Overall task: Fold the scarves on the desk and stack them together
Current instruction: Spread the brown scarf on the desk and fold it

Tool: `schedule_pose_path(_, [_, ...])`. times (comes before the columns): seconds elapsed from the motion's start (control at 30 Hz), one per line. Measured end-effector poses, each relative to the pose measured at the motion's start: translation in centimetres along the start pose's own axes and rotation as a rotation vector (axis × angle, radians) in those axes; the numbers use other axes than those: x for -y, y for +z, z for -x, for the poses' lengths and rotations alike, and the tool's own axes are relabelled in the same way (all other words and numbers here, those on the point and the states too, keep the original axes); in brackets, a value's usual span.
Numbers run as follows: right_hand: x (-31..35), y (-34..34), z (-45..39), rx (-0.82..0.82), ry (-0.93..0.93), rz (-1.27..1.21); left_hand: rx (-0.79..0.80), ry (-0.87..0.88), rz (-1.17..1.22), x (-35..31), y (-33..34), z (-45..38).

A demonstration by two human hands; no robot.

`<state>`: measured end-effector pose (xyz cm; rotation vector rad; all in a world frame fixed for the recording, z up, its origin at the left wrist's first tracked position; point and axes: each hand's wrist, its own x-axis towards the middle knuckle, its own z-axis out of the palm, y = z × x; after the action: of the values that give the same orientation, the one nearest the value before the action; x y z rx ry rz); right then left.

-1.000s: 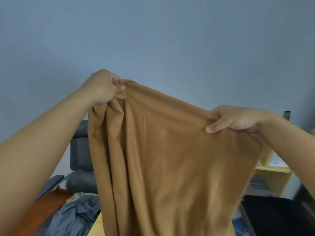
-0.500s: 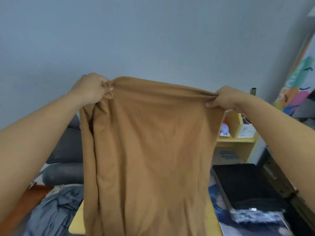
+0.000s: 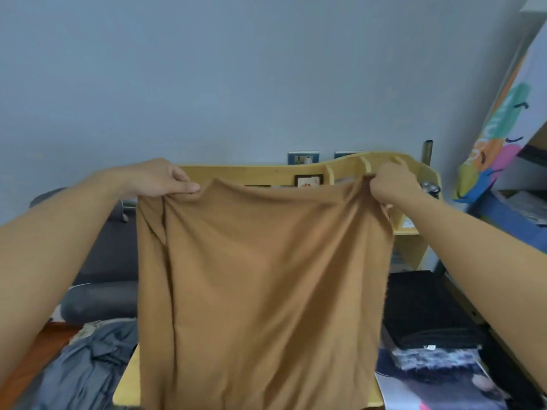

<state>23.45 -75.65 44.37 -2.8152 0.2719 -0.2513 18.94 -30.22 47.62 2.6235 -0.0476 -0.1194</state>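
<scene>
A brown scarf (image 3: pixel 263 279) hangs spread out in the air in front of me, above the yellow desk (image 3: pixel 125 383). My left hand (image 3: pixel 159 179) pinches its top left corner, where the cloth bunches into folds. My right hand (image 3: pixel 393 184) grips the top right corner. The scarf's lower end runs out of the bottom of the view and hides most of the desk. A folded black scarf (image 3: pixel 426 315) lies on the desk at the right, on top of a dark patterned folded one (image 3: pixel 438 359).
A wooden shelf unit (image 3: pixel 414 241) stands at the back of the desk against the grey wall. A grey chair (image 3: pixel 103 270) is at the left, with crumpled grey-blue fabric (image 3: pixel 85 365) in front of it. A colourful panel (image 3: pixel 500 134) leans at the right.
Both hands have come down with the scarf, and the view has tilted downward. The desk's shelf unit and the folded scarves at the right have come into sight.
</scene>
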Motion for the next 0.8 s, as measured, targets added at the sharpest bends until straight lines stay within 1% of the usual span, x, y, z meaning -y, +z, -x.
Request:
schedule_pose_path(0.07, [-0.7, 0.8, -0.7, 0.064, 0.241, -0.287, 0.026, 0.036, 0.06, 1.7, 0.1, 0.4])
schedule_pose_path(0.1, [-1.2, 1.2, -1.2, 0.063, 0.354, -0.441, 0.044, 0.016, 0.088, 2.5, -0.3, 0.6])
schedule_pose_path(0.13, [-1.6, 1.4, -1.5, 0.053, 0.426, -0.554, 0.069, -0.006, 0.09, 3.6, -0.7, 0.8])
schedule_pose_path(0.17, [-1.8, 1.6, -1.7, 0.046, 0.462, -0.653, 0.063, -0.042, 0.02, 4.6, -1.1, 1.0])
schedule_pose_path(0.27, [-1.5, 2.0, -1.6, 0.052, 0.5, -1.061, -0.124, -0.166, -0.362, 7.5, -2.4, 0.6])
schedule_pose_path(0.33, [-0.6, 2.6, -1.9, 0.016, 0.472, -1.214, -0.252, -0.247, -0.494, 8.7, -2.1, 0.4])
schedule_pose_path(0.4, [0.2, 3.6, -3.1, -0.027, 0.465, -1.322, -0.43, -0.295, -0.552, 9.3, -1.4, 0.1])
schedule_pose_path(0.47, [1.0, 4.4, -4.2, -0.028, 0.447, -1.333, -0.569, -0.405, -0.604, 8.7, -0.7, 0.0])
schedule_pose_path(0.53, [1.5, 4.5, -5.5, -0.028, 0.394, -1.319, -0.57, -0.538, -0.593, 7.8, -1.0, -0.7])
schedule_pose_path(0.57, [1.9, 4.1, -5.8, -0.023, 0.387, -1.331, -0.53, -0.58, -0.514, 7.3, -1.3, -1.1])
schedule_pose_path(0.6, [2.1, 3.8, -6.3, -0.021, 0.394, -1.363, -0.488, -0.597, -0.362, 6.8, -1.8, -1.8])
schedule_pose_path(0.63, [2.3, 3.5, -7.0, -0.02, 0.398, -1.393, -0.455, -0.609, -0.102, 6.3, -2.4, -2.6])
schedule_pose_path(0.7, [2.4, 3.0, -8.4, -0.032, 0.405, -1.448, -0.407, -0.6, 0.659, 4.9, -3.0, -4.1])
schedule_pose_path(0.73, [2.4, 3.1, -9.3, -0.039, 0.417, -1.46, -0.379, -0.56, 0.958, 4.6, -3.1, -5.2])
schedule_pose_path(0.77, [2.3, 3.2, -10.1, -0.043, 0.426, -1.459, -0.347, -0.517, 1.151, 4.4, -3.1, -6.4])
schedule_pose_path(0.8, [2.2, 3.2, -11.1, -0.054, 0.434, -1.464, -0.33, -0.492, 1.242, 4.1, -3.1, -7.7])
